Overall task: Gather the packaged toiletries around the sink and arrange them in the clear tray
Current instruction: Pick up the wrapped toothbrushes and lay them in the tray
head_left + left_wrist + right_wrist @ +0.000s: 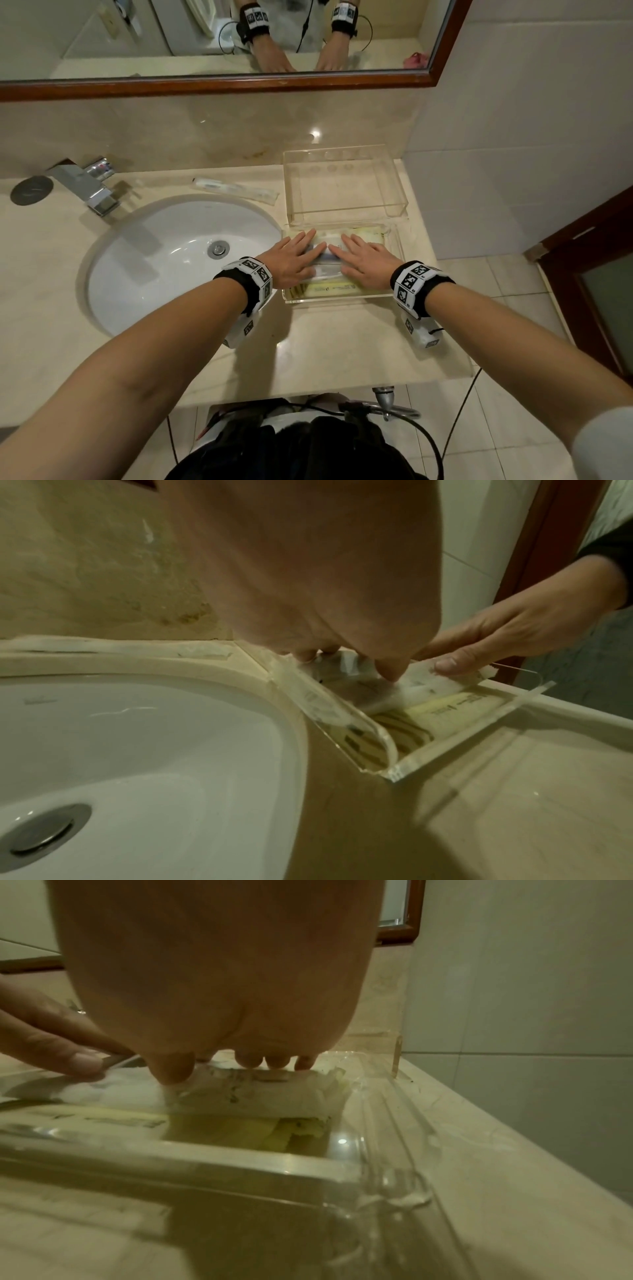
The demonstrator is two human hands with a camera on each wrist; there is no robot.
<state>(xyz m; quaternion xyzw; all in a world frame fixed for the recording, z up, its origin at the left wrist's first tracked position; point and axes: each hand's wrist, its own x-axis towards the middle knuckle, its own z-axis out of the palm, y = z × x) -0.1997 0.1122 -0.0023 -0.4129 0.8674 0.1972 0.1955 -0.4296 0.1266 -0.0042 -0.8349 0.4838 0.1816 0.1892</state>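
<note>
A shallow clear tray (342, 298) sits on the counter right of the sink. It holds yellow packets (329, 289) with a white packet (327, 255) lying on top. My left hand (301, 250) and right hand (356, 253) rest side by side on the white packet (421, 685), fingers straight and pressing down. In the right wrist view, the right thumb and fingertips (250, 1061) touch the white packet (260, 1099) inside the tray (240, 1164). A wrapped toothbrush (236, 190) lies on the counter behind the sink.
A deeper clear box (346, 205) stands just behind the tray against the backsplash. The white sink (154, 274) and chrome faucet (85, 188) are to the left. A tiled wall (513, 137) closes the counter's right end. A mirror hangs above.
</note>
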